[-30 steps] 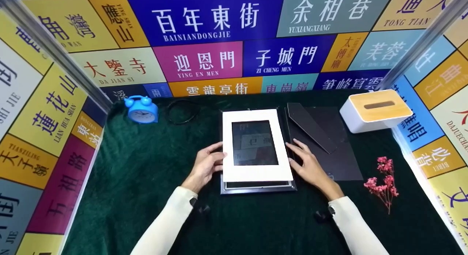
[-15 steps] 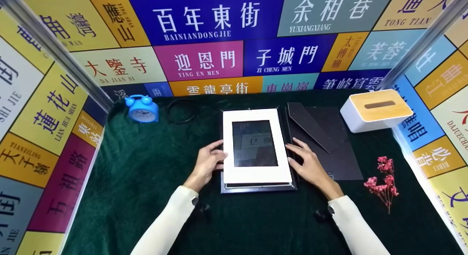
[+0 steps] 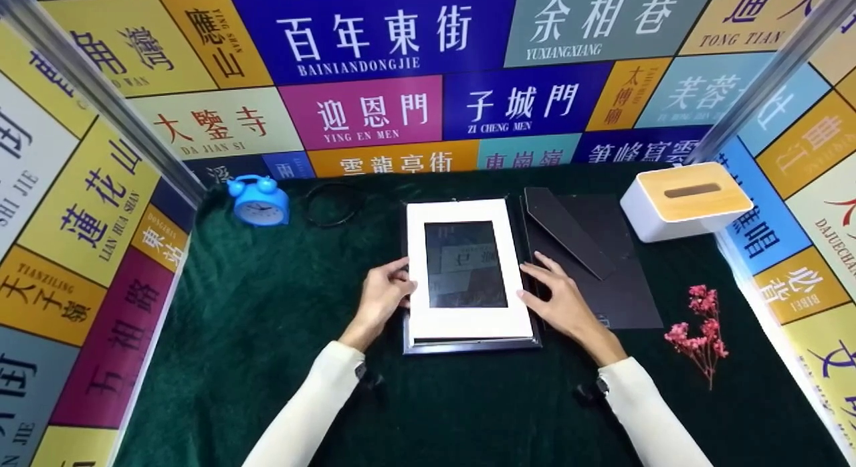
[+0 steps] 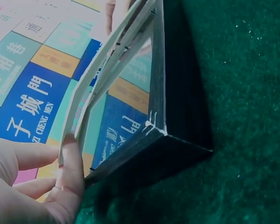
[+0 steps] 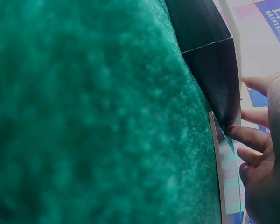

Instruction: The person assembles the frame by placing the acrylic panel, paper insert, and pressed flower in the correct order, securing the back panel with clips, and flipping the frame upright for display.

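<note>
Sleeves: two pale cuffs [image 3: 338,370] reach in from the near edge, one on either side of the frame.
Left hand: at the near-left part of the white mat, this hand [image 3: 384,294] pinches the board's edge between thumb and finger.
Right hand: opposite, with fingers spread, this hand [image 3: 565,300] touches the right side of the frame.
White mat: between both hands, the mat [image 3: 468,324] lies over the frame, its near edge just short of the frame's near rail; the left wrist view shows a gap between board and rim. It is a plain rectangle with a rectangular window.
Frame: black and deep-sided, the frame [image 3: 472,348] shows mainly as a glossy near rail and a thin border; the mat's window shows a dark, shiny surface [image 3: 467,266] with faint reflected lettering.
Counter: dark green, velvety cloth [image 3: 281,306] lies under everything.
Flowers: a pink sprig [image 3: 710,330] lies well to the right.
Backing board: a black panel [image 3: 625,253], its stand [image 3: 568,233] slanting across it, lies just right of the frame.
Far row: blue alarm clock [image 3: 261,205], black cord loop [image 3: 326,225], white tissue box [image 3: 669,216] with wood-toned top.
Wall: coloured panels [image 3: 374,35] with Chinese characters.
</note>
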`<state>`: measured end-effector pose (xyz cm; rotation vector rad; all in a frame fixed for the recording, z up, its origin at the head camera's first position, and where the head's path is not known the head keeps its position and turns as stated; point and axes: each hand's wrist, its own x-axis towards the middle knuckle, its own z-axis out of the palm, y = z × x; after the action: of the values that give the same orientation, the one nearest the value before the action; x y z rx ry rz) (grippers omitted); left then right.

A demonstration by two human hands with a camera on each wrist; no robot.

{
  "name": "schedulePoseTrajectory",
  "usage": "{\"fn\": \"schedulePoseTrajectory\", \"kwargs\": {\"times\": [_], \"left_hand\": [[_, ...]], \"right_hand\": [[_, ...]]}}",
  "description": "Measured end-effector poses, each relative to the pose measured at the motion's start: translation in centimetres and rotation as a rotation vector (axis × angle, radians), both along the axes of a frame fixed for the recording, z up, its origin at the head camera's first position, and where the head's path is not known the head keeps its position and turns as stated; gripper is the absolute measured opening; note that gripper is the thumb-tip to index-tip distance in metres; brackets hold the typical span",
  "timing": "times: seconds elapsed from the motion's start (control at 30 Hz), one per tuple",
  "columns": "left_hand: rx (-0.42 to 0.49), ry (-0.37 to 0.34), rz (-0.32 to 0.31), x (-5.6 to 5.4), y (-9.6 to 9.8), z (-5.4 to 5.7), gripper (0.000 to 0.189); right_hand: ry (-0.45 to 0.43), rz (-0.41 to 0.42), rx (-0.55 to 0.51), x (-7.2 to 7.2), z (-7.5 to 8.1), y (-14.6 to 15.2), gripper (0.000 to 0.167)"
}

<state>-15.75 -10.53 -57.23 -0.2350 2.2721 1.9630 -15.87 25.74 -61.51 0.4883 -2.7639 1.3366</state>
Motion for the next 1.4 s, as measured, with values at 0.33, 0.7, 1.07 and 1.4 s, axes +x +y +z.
{"fn": "schedulePoseTrajectory", "kwargs": {"times": [0.33,0.7,1.07,1.4], "left_hand": [[-0.271,0.145,-0.108,-0.7,-0.5,-1.7,0.058],[-0.481,0.276,-0.196,-4.6,-2.3,-9.6,0.044],[-0.457,0.417,-0.034,-3.2,-2.4,-8.9,0.042],[-0.428,0.442,-0.090,-1.8,-2.2,-8.1,0.065]], "right_hand": [[-0.017,-0.017,0.022,0.1,-0.1,0.0,0.061],[-0.036,-0.029,0.025,0.2,0.0,-0.1,0.062],[-0.057,-0.029,0.013,0.2,0.0,-0.1,0.062],[-0.043,-0.031,0.010,0.3,-0.1,-0.1,0.061]]}}
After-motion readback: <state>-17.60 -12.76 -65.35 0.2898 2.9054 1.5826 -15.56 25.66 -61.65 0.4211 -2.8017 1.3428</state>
